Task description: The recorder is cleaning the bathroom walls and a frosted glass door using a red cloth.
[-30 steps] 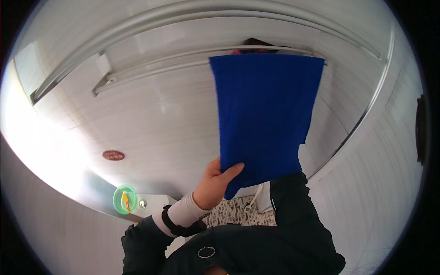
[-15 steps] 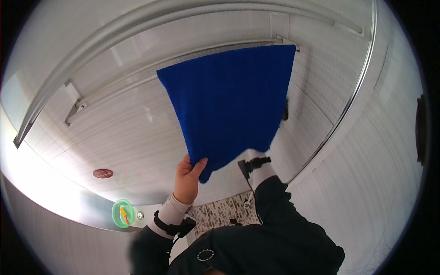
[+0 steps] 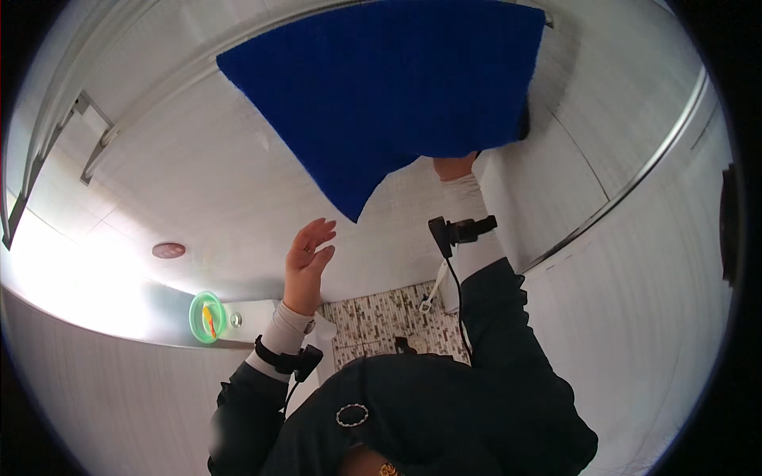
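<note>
A blue towel (image 3: 397, 87) hangs from the wall rail, spread wide at the top, its lower left corner drooping to a point. Just below that corner my left hand (image 3: 308, 266) is raised with bent fingers apart, holding nothing and not touching the cloth. Behind the towel's lower right edge is my right hand (image 3: 455, 167); only its wrist end shows and the fingers are hidden by the cloth.
At upper left a metal rail (image 3: 151, 103) runs along the pale wall. A green basin (image 3: 208, 317) with a yellow and orange item stands on a white ledge at left. Below lies a mosaic tile floor (image 3: 381, 317). A metal-edged panel (image 3: 627, 190) stands at right.
My left hand has let go of the towel's lower left corner and opened. The towel now sits higher in view and spreads wider. My right hand has moved up behind it.
</note>
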`<state>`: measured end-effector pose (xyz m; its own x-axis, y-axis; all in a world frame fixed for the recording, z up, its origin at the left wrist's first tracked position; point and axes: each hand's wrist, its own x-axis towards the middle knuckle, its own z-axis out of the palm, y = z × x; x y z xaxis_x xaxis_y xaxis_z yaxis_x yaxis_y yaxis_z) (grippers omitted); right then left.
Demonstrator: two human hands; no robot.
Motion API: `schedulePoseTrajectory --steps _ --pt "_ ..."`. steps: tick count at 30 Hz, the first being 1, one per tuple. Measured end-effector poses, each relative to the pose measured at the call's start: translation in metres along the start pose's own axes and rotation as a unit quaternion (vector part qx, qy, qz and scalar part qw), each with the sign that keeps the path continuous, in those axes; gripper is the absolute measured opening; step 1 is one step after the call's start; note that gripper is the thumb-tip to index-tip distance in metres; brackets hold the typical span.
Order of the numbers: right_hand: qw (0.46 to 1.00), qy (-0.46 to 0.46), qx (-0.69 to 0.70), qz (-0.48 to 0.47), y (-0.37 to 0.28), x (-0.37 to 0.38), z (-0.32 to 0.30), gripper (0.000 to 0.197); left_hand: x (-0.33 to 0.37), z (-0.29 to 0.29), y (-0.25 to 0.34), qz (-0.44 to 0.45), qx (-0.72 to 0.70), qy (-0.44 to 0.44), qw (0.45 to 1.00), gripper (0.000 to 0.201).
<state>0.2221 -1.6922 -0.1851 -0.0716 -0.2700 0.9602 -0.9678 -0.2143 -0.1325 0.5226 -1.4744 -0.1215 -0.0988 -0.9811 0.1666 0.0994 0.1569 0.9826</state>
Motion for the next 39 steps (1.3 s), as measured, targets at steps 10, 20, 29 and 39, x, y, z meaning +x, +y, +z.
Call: schedulePoseTrajectory --steps 10,20,29,39 --pt "0.901 -0.145 0.139 0.386 -0.072 -0.253 0.005 0.055 -0.067 -0.033 -0.057 -0.131 -0.031 0.132 0.982 0.044" --pt "0.829 -0.008 0.215 0.516 -0.062 -0.23 0.02 0.055 -0.112 -0.065 -0.068 -0.156 -0.034 0.219 0.963 0.038" --pt "0.931 -0.234 0.217 0.179 -0.18 -0.206 0.008 0.072 -0.105 -0.109 -0.078 -0.176 -0.046 0.185 0.966 0.035" --pt "0.886 -0.271 0.298 -0.231 -0.331 -0.075 0.003 0.058 -0.076 -0.177 -0.061 -0.135 -0.032 0.124 0.982 0.034"
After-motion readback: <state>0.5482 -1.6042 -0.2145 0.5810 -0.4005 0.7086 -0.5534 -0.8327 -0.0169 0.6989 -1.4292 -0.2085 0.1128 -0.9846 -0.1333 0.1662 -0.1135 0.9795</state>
